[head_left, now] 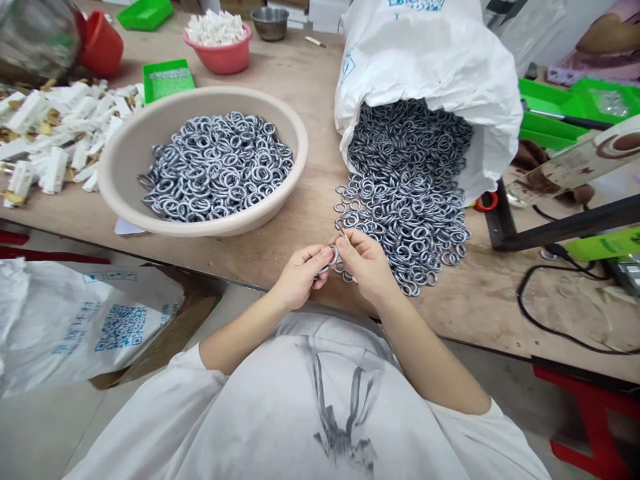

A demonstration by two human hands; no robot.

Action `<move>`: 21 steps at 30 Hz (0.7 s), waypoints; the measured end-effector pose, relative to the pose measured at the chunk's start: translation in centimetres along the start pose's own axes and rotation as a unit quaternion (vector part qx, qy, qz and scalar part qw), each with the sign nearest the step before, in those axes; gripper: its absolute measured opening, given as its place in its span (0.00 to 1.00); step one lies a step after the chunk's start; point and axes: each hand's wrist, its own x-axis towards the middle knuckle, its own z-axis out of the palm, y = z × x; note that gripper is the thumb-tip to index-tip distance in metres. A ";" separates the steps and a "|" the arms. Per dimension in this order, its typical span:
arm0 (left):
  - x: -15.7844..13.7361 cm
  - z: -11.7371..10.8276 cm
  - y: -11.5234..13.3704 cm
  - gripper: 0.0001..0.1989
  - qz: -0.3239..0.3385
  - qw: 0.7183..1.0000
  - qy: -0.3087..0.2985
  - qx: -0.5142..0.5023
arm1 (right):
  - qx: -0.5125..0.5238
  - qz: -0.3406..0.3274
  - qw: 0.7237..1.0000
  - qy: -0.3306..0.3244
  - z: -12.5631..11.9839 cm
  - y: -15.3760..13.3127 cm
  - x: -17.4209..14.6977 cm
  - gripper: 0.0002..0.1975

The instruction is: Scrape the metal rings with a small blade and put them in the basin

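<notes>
My left hand [303, 275] pinches a grey ring [334, 256] between thumb and fingers, just above the table's front edge. Close against it, my right hand [367, 261] is closed on a thin tool [341, 229] whose tip sticks up past the thumb; its exact kind is too small to tell. Right behind and beside my right hand spreads a loose pile of grey rings [417, 227], spilling from the mouth of a white sack [425, 60]. To the left, a wide beige basin [117, 190] holds many more such rings.
White blocks with brass-coloured parts [55, 133] lie heaped at left. Behind the basin are a green tray [167, 73], a pink bowl [220, 57] of white pieces and a metal bowl [270, 23]. A black bracket [505, 220] and cable [523, 293] lie right.
</notes>
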 end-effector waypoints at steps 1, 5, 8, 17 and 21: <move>0.0 0.1 0.1 0.22 -0.007 1.000 -0.001 -0.006 | -0.028 -0.009 1.000 0.001 -0.3 -0.1 0.0 0.20; -0.1 0.2 0.5 0.22 -0.020 0.999 0.006 -0.035 | -0.265 -0.097 0.959 0.015 -1.0 -0.8 -1.0 0.21; -0.1 0.2 0.6 0.23 -0.028 0.998 0.000 -0.048 | -0.380 -0.149 0.913 -0.002 -1.0 -1.3 -1.9 0.22; -0.5 0.2 0.2 0.23 -0.036 0.998 -0.025 -0.038 | -0.400 -0.132 0.906 -0.029 -1.4 -1.0 -1.7 0.24; -2.2 -0.1 2.2 0.23 -0.006 0.988 -0.122 0.094 | -0.373 -0.039 0.926 0.045 -2.9 -0.5 -0.1 0.25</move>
